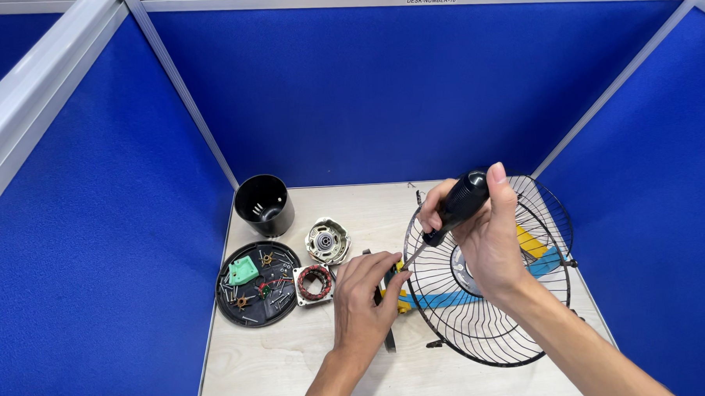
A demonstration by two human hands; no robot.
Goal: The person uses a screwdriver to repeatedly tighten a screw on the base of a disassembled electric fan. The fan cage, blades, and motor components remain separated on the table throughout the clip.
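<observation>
A: Right hand (491, 240) clamped on black screwdriver (456, 206), tip down at yellow part (401, 286) by wire fan guard (489, 295).
B: Left hand (364, 295) pinching that part, mid tabletop (257, 365). Front edge bare; round tray (258, 283) left.

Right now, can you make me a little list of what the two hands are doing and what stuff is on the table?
right hand: grips a black-handled screwdriver, tip pointing down-left
left hand: fingers at the screwdriver tip, over a small yellow part
fan guard: black wire, tilted, by the right hand
black tray: holds screws and a green piece
copper coil part: beside the tray
black cup: at the back
table: light wood
</observation>
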